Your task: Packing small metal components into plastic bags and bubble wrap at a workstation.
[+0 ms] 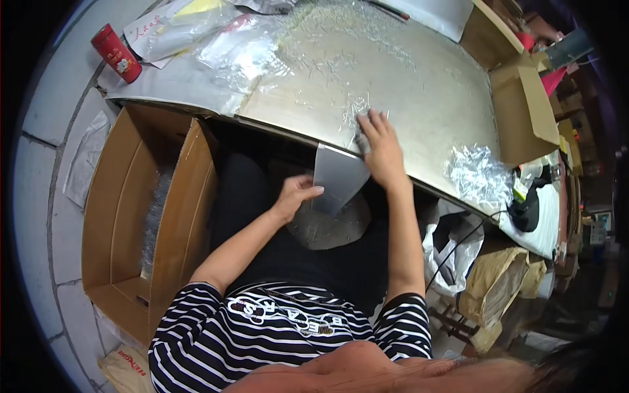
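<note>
My left hand (297, 196) is below the table's near edge, fingers curled and thumb laid across them, at the left side of a thin grey plate (339, 173). That plate slopes down from the table edge. Whatever the left fingers pinch is too small or clear to make out. On the metal tabletop (432, 98), my right hand (382, 145) lies with its fingers stretched out, just beyond the plate. Its fingertips touch a small heap of thin clear plastic pieces (356, 111). Under the plate, a roundish grey surface (331, 229) with scattered bits shows between my legs.
More clear pieces (354, 52) spread across the far tabletop, with a pile (481, 173) at right. Plastic bags (242, 49) and a red can (116, 54) are at far left. Cardboard boxes stand left (177, 223) and right (524, 108). A black cable (458, 243) hangs at right.
</note>
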`<state>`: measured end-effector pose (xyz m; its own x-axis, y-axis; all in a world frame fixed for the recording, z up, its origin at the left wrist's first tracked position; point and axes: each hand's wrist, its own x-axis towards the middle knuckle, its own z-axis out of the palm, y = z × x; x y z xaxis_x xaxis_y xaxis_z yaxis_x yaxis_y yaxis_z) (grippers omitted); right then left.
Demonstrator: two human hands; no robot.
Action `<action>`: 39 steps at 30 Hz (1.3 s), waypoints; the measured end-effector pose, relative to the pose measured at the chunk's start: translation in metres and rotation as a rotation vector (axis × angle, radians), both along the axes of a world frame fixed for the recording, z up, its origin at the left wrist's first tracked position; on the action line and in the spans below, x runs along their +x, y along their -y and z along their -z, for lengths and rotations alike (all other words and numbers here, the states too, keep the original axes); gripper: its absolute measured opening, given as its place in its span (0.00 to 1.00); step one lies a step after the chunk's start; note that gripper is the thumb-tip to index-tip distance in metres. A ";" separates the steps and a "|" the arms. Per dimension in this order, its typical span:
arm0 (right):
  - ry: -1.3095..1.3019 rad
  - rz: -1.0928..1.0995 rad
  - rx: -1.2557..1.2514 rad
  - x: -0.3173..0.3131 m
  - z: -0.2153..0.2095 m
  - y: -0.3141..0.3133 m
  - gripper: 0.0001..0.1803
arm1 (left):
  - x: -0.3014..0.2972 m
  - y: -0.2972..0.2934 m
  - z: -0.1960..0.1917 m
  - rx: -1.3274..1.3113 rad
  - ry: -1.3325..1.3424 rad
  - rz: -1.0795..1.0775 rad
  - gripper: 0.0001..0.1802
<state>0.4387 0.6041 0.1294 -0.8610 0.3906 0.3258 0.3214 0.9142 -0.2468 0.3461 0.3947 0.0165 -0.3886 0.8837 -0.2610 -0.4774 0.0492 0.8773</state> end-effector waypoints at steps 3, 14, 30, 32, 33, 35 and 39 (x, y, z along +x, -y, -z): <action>-0.039 0.020 -0.259 0.015 -0.015 0.035 0.19 | 0.025 0.005 0.005 0.066 0.548 0.014 0.30; -0.259 0.058 -0.194 -0.038 -0.012 0.020 0.20 | -0.001 0.015 0.065 0.017 0.766 0.303 0.51; -0.293 0.007 -0.668 0.086 0.006 0.114 0.25 | 0.023 0.034 0.018 0.293 0.485 0.416 0.40; -0.216 -0.046 -0.572 0.083 0.027 0.124 0.25 | 0.027 0.034 0.018 0.209 0.442 0.391 0.33; -0.005 -0.102 -0.602 0.085 0.027 0.130 0.25 | 0.029 0.035 0.018 0.121 0.398 0.361 0.29; 0.234 -0.181 -0.669 0.084 0.018 0.139 0.23 | 0.030 0.038 0.027 0.097 0.396 0.378 0.27; -0.104 0.013 -0.608 0.081 0.024 0.137 0.17 | 0.034 0.039 0.028 0.044 0.372 0.358 0.26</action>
<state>0.5197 0.4675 0.1054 -0.8304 0.5434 0.1233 0.2782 0.5960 -0.7533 0.3802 0.3558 -0.0118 0.0518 0.9576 -0.2833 -0.7175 0.2330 0.6565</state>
